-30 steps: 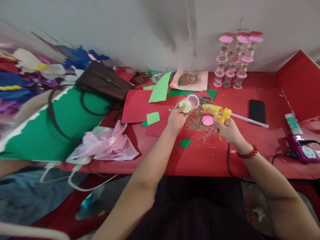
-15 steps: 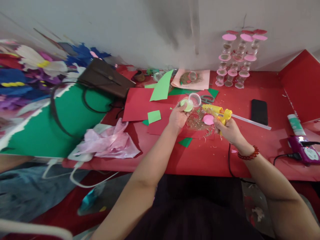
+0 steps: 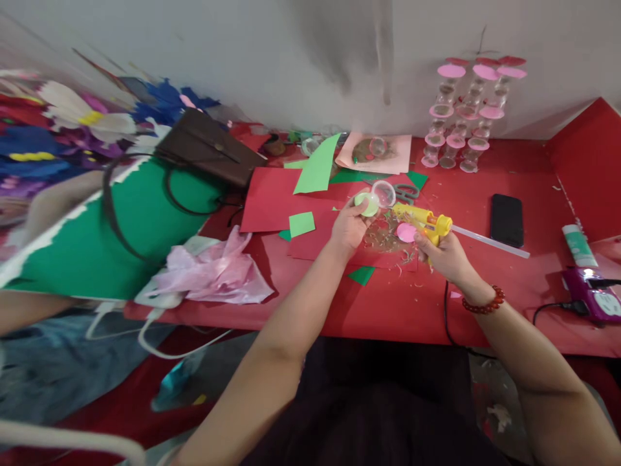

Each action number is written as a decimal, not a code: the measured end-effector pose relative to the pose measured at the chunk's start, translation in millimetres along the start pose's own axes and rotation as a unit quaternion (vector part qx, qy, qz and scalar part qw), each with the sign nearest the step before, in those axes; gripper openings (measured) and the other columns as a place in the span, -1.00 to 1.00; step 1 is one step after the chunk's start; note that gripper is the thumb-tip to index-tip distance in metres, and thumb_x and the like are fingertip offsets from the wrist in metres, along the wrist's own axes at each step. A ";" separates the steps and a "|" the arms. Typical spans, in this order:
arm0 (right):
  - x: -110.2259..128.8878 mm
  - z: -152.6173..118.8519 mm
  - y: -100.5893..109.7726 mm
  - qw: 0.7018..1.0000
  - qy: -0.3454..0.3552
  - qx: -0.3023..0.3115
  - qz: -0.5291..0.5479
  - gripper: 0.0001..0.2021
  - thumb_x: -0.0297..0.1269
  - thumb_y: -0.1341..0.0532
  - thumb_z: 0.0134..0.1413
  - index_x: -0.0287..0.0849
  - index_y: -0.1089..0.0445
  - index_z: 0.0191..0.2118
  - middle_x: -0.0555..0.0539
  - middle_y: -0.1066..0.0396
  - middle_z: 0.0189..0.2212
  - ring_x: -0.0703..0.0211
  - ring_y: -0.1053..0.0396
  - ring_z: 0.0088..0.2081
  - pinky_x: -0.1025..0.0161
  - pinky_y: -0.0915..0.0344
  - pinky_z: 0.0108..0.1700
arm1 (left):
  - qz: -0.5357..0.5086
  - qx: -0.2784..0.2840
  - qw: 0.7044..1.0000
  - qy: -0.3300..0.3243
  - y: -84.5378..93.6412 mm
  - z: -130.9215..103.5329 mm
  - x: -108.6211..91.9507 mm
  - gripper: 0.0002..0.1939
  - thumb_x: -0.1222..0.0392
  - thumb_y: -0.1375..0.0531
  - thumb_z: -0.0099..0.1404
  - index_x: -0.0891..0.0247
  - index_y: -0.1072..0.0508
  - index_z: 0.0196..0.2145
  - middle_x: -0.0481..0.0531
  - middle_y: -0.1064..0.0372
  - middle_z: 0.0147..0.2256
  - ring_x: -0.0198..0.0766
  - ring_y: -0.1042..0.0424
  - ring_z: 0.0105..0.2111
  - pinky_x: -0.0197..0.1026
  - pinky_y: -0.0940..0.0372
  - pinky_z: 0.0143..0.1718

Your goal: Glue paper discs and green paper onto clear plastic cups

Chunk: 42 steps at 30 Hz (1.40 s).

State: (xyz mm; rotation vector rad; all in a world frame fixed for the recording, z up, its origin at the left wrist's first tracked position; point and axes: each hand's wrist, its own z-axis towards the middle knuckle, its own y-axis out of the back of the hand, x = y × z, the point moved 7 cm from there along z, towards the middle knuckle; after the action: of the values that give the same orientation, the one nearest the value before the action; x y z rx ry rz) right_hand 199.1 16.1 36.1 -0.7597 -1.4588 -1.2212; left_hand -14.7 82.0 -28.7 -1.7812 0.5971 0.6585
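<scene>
In my left hand (image 3: pixel 350 225) is a clear plastic cup piece (image 3: pixel 383 194) with a light green disc (image 3: pixel 367 204) at its near side, pinched by thumb and fingers. My right hand (image 3: pixel 445 254) grips a yellow glue gun (image 3: pixel 427 220), its nozzle pointing left, just beside the cup piece. A long clear glue stick (image 3: pixel 490 241) sticks out behind the gun. Below the nozzle, next to my right fingertips, a pink disc (image 3: pixel 406 232) shows. Grey-handled scissors (image 3: pixel 405 193) lie just behind the gun.
Red sheets (image 3: pixel 272 200), green paper pieces (image 3: pixel 301 224) and scraps cover the middle. A pink plastic bag (image 3: pixel 213 272) and brown bag (image 3: pixel 211 145) lie left. Stacked clear cups with pink discs (image 3: pixel 451 139) stand behind; a phone (image 3: pixel 506 220) and purple power socket (image 3: pixel 589 294) are right. Another person's arm shows far left.
The camera view has shifted slightly. Both hands keep nearly the same grip and place. At the far left, another person's arm has come into view behind the green board.
</scene>
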 end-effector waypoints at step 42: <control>-2.9 -0.8 -0.5 1.000 -0.003 0.002 0.006 -0.43 0.38 -0.25 0.13 -0.12 -0.37 -0.40 0.08 -0.26 -0.67 0.32 -0.18 -0.60 0.30 -0.15 -0.54 | -0.001 -0.001 1.000 0.008 3.0 6.2 7.4 -0.60 0.39 -0.43 0.15 0.16 -0.59 -0.05 0.04 -0.64 -0.17 -0.13 -0.60 -0.05 -0.08 -0.46 0.10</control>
State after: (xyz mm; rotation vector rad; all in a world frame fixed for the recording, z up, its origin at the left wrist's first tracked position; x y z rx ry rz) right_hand 199.6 15.6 33.1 -0.7686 -1.4583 -1.2085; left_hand -12.4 86.5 -37.4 -1.7904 0.6061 0.6443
